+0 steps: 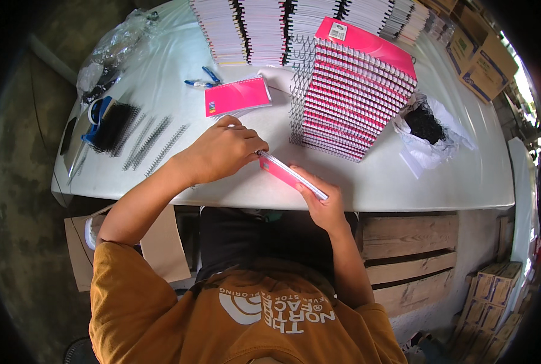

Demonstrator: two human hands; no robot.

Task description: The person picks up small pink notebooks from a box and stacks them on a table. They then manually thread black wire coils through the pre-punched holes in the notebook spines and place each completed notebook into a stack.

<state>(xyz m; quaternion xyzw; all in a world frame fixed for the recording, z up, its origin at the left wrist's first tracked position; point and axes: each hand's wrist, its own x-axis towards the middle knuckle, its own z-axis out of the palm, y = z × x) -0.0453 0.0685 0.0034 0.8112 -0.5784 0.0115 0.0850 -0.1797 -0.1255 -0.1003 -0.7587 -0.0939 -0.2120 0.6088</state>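
Just above the table's near edge, a pink-covered notebook (285, 174) is held on edge, its white page edges turned upward. My right hand (322, 203) grips its right end between thumb and fingers. My left hand (231, 148) is closed at the other end, fingertips pinched at the corner where a bit of dark coil shows; the exact grip is partly hidden. Beyond my left hand lies another pink notebook (237, 97), with blue-handled pliers (205, 80) behind it. To the right rises a tall stack of pink spiral notebooks (358, 91), coils jutting from its left side.
Loose wire coils (149, 142) and a dark bundle of coils (115, 124) lie left, near a blue tape dispenser (94, 118). A white bag of black coils (425, 124) sits right. Stacks of bound pages (264, 30) line the back; cardboard boxes (483, 64) stand far right.
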